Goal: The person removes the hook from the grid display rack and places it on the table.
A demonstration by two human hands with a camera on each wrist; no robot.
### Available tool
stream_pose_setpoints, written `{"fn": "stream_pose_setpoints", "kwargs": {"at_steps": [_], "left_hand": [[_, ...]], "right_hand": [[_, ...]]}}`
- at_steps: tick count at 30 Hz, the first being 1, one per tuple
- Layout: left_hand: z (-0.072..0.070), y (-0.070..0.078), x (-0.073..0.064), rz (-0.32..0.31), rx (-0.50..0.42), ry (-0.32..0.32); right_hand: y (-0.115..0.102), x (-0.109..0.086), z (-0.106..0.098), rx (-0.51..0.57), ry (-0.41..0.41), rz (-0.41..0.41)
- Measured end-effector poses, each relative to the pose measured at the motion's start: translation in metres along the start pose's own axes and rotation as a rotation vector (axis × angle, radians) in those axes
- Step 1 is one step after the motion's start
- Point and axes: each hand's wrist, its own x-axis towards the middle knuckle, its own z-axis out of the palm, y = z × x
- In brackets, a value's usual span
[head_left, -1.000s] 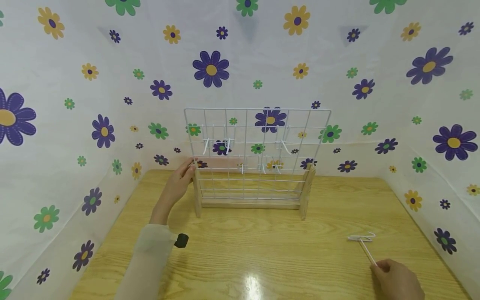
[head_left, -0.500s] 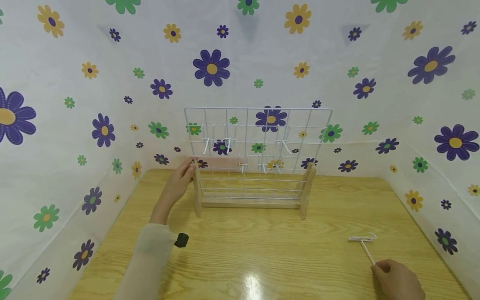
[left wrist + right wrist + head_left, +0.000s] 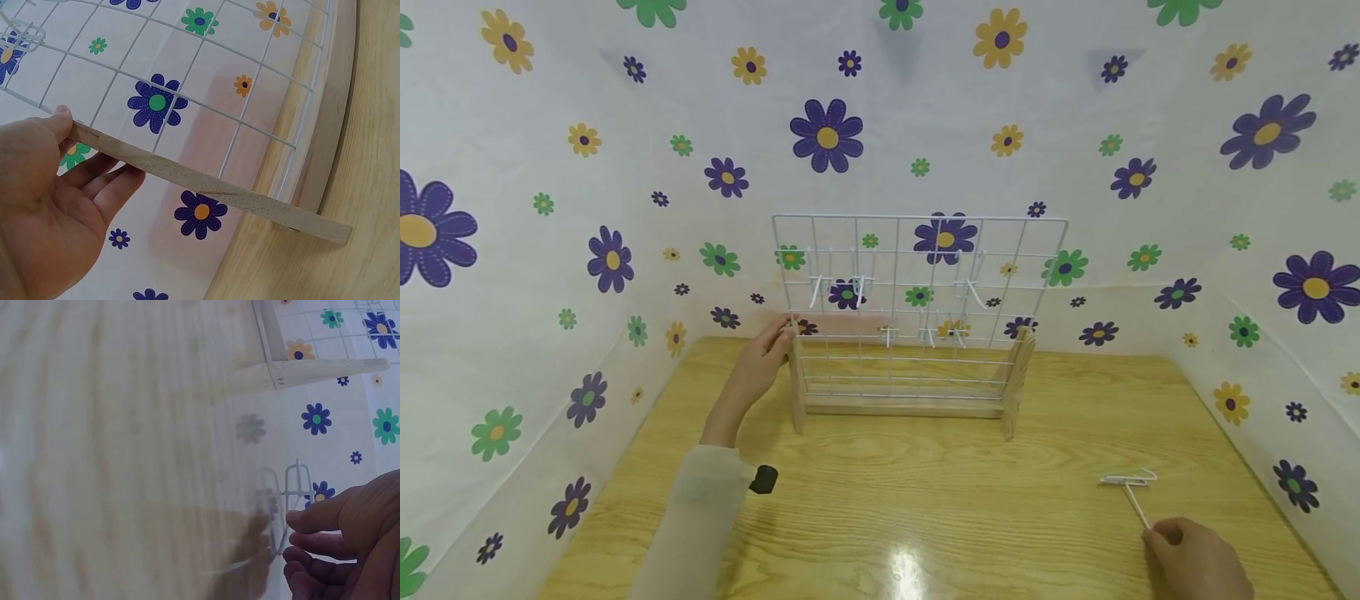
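A white wire grid rack (image 3: 917, 358) stands upright on the table in wooden end supports joined by a bottom bar. My left hand (image 3: 756, 367) grips the top of its left wooden upright (image 3: 206, 178), thumb on one side and fingers on the other. Several white hooks (image 3: 859, 287) hang on the grid in two rows. At the right front, my right hand (image 3: 1202, 558) pinches the end of a loose white wire hook (image 3: 1137, 504) between thumb and fingers. The hook's looped end points away from the hand, low over the table; whether it touches the wood is unclear.
The wood-grain table (image 3: 880, 492) is bordered at the back and both sides by white sheeting (image 3: 700, 75) with printed flowers. A small black device (image 3: 763, 480) sits at my left sleeve cuff. The rack's right wooden upright (image 3: 1017, 383) stands between the grid and the loose hook.
The loose hook has turned very slightly in my right fingers, its upper wire dipping a little. My left hand and the rack stay put, while the head view has shifted slightly.
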Motion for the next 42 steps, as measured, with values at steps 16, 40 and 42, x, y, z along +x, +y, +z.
{"fn": "stream_pose_setpoints", "kwargs": {"at_steps": [16, 40, 42], "left_hand": [[-0.008, 0.003, -0.002, 0.004, -0.039, -0.036], [-0.011, -0.004, 0.003, 0.044, -0.123, -0.075], [-0.009, -0.005, 0.004, 0.047, -0.132, -0.083]], "right_hand": [[-0.049, -0.004, -0.021, 0.084, 0.166, -0.195], [-0.164, -0.024, -0.056, 0.248, 0.592, -0.644], [-0.172, -0.025, -0.059, 0.268, 0.626, -0.686]]}}
